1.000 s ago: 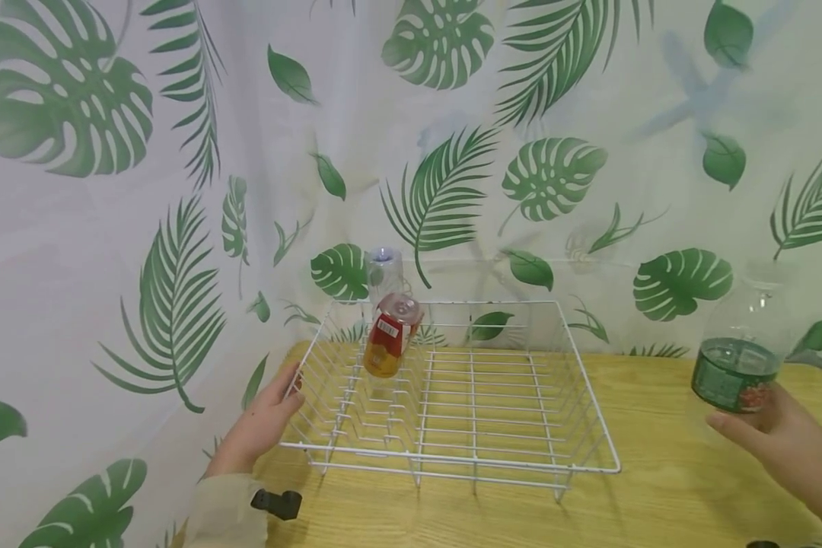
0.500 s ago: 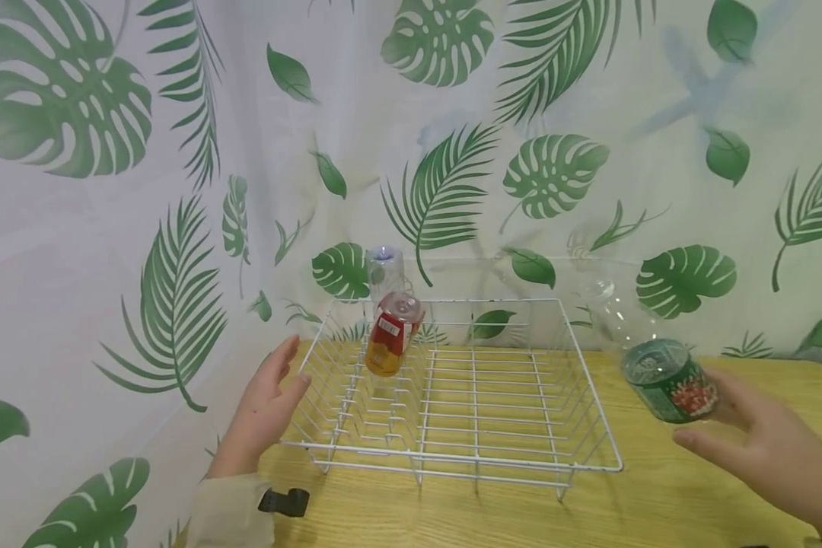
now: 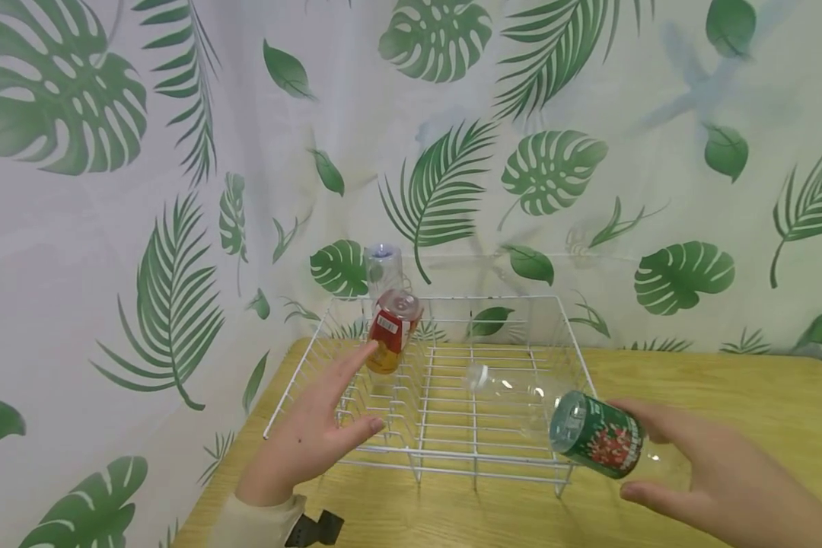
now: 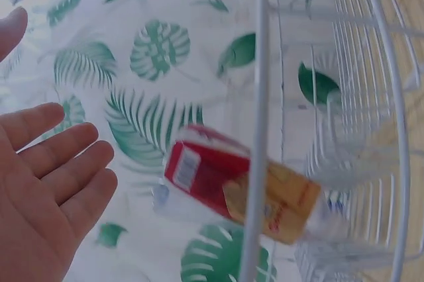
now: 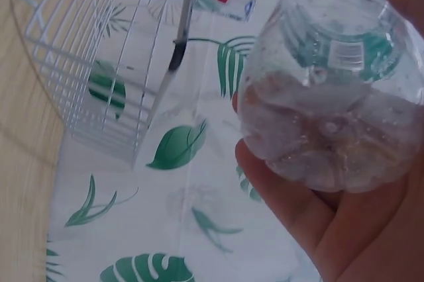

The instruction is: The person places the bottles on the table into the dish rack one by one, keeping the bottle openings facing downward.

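My right hand [image 3: 712, 464] grips a clear plastic bottle [image 3: 599, 438] with a green label round its lower body. The bottle lies nearly level, its neck pointing left over the right part of a white wire dish rack [image 3: 476, 458]. In the right wrist view the base of the bottle [image 5: 331, 126] faces the camera, with fingers round its side. My left hand [image 3: 318, 418] is over the rack's left side, fingers extended and holding nothing. Just beyond its fingertips, a clear bottle with a red and orange label [image 3: 392, 335] leans bottom-up in the rack's left section.
Behind the red-labelled bottle shows another clear bottle [image 3: 383, 266], with a bluish top end. The rack stands on a yellow wooden table [image 3: 726, 388]. A white sheet with green leaf prints [image 3: 555, 175] hangs at the back and left.
My right hand has brought the green-labelled bottle left to the rack, tipping it from upright to nearly level. My left hand has left the rack's left side and moved right over it.
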Available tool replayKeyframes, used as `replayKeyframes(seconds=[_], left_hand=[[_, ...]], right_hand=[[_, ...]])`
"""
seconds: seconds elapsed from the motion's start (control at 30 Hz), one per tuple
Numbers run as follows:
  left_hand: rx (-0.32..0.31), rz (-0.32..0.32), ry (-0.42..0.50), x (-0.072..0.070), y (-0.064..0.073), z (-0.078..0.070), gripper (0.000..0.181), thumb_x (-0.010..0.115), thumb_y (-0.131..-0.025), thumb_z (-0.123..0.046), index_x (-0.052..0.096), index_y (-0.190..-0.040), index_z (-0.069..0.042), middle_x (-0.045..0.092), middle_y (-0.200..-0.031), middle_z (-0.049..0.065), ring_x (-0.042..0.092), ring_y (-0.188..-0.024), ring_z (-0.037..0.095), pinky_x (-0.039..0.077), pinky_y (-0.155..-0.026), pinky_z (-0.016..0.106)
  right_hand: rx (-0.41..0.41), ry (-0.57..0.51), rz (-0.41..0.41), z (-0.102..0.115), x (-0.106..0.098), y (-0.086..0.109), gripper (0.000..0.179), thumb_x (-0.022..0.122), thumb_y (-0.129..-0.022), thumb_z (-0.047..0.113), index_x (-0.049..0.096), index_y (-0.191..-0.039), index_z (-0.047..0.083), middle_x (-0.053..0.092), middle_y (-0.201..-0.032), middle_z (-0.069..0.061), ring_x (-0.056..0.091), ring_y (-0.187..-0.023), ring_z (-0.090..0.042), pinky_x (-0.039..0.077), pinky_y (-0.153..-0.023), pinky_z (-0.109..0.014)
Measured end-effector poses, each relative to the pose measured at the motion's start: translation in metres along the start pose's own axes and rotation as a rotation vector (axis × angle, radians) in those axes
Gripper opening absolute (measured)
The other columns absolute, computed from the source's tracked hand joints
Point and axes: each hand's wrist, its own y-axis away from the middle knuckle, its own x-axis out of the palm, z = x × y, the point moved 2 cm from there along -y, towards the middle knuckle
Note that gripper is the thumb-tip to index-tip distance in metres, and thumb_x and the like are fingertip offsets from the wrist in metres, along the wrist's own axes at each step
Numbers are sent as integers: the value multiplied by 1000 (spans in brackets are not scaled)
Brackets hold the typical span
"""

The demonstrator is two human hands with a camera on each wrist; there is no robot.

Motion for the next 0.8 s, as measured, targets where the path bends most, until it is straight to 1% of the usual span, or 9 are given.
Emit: replayKeyframes(seconds=[0.07,0.17,0.3,0.43,0.5,0.53,0.6,0.73,0.8], left_hand=[[78,7,-37,5,0,-11,83,71,-93,-45,26,-162,-29,32,-162,-4,33,-147,23,32,-114,56],[198,22,-106,13,0,-27,82,66,-95,-51,28,-161,-22,33,-162,-2,34,-146,21,35,-114,51],[333,41,-184,25,1,-44,83,67,-94,-53,32,-159,-14,37,-160,2,37,-145,21,39,-111,48],[419,118,-243,37,5,-60,87,71,-92,-51,31,-159,-14,39,-159,1,39,-144,17,41,-111,41],[436,174,-264,44,7,-68,89,73,-91,-50,28,-161,-16,37,-160,-1,38,-144,14,41,-111,38],[429,205,-276,48,8,-71,90,72,-92,-51,26,-162,-18,35,-161,-3,36,-144,12,40,-111,37],[438,241,-301,55,9,-75,89,71,-93,-50,24,-162,-19,33,-162,-4,34,-145,11,39,-112,35],[468,266,-348,70,9,-78,85,69,-94,-50,29,-161,-15,37,-160,0,36,-145,13,37,-113,32],[479,283,-345,76,10,-78,82,67,-96,-49,31,-160,-13,39,-159,1,37,-144,13,37,-112,29]], right_hand=[[-5,22,35,7,4,0,84,83,-73,61,55,-144,25,67,-122,10,68,-97,-14,57,-73,-40],[-53,78,44,18,9,0,86,80,-71,68,59,-141,22,67,-121,11,68,-100,-16,58,-74,-41],[-144,160,11,31,16,2,85,80,-71,69,60,-140,23,68,-122,11,68,-102,-17,58,-76,-41],[-184,168,59,40,23,3,83,73,-77,72,57,-143,24,69,-120,10,68,-99,-17,58,-74,-41],[-212,155,58,45,28,3,82,72,-78,72,58,-142,23,69,-117,10,69,-96,-16,58,-71,-39],[-225,147,60,47,30,2,80,72,-79,71,58,-142,23,69,-116,10,69,-94,-15,58,-69,-38],[-248,140,39,52,35,2,82,71,-77,74,59,-140,22,69,-116,11,69,-92,-13,58,-68,-35],[-311,124,-1,62,42,1,87,70,-74,77,60,-138,19,69,-115,10,69,-91,-12,57,-66,-33],[-349,119,-36,65,45,1,88,71,-73,77,61,-137,17,69,-114,9,69,-90,-12,57,-65,-32]])
